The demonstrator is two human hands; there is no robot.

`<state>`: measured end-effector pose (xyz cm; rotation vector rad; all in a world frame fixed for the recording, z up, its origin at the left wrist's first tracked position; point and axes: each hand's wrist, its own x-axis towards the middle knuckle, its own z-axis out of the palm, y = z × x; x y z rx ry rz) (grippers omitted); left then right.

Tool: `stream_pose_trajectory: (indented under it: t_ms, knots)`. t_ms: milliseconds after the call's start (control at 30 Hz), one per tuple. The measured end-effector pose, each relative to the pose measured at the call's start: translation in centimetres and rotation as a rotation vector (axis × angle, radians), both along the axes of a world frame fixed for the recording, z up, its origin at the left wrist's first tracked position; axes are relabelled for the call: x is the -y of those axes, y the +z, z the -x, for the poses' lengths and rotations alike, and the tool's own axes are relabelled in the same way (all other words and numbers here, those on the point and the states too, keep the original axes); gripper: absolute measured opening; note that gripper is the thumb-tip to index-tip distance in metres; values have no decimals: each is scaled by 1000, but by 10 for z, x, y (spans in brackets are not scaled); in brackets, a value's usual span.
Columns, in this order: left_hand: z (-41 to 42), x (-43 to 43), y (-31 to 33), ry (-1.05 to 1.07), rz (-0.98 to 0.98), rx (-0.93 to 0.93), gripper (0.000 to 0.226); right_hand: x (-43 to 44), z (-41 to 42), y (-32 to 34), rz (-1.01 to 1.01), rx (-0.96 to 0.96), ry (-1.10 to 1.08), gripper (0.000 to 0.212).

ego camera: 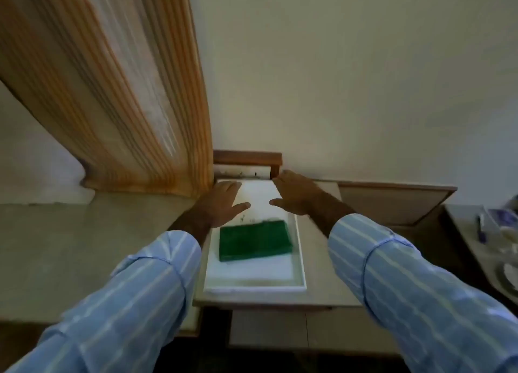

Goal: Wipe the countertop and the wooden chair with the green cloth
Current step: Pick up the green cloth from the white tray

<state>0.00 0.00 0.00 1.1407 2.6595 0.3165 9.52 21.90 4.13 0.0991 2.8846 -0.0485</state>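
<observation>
A folded green cloth (254, 239) lies flat in a shallow white tray (300, 263) on the beige countertop (73, 249). My left hand (222, 203) hovers just beyond the cloth's far left corner, fingers spread, holding nothing. My right hand (297, 194) is stretched out over the tray's far right side, palm down, fingers apart and empty. Both hands are apart from the cloth. Striped light-blue sleeves cover both forearms. No wooden chair is recognisable in the view.
An orange striped curtain (126, 92) hangs at the left and reaches the counter. A brown wooden ledge (248, 157) is fixed on the wall behind the tray. At the right stands a lower surface (493, 232) with a pen and small items.
</observation>
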Motion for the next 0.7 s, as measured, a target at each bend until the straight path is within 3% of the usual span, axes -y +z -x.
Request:
stream_pose_trajectory:
  t_ms: [133, 333, 467, 633, 700]
  knots:
    - [-11, 10, -46, 46, 141, 123, 71, 15, -4, -50, 85, 189, -74, 47]
    - [-17, 16, -80, 116, 153, 140, 49, 25, -4, -90, 98, 268, -126, 42]
    - [-11, 23, -76, 244, 2, 364, 40, 24, 8, -93, 154, 263, -169, 39]
    - [-6, 81, -66, 549, -412, 789, 29, 49, 37, -70, 389, 288, -201, 45]
    - [2, 118, -58, 630, -517, 862, 23, 77, 56, -57, 466, 264, -188, 44]
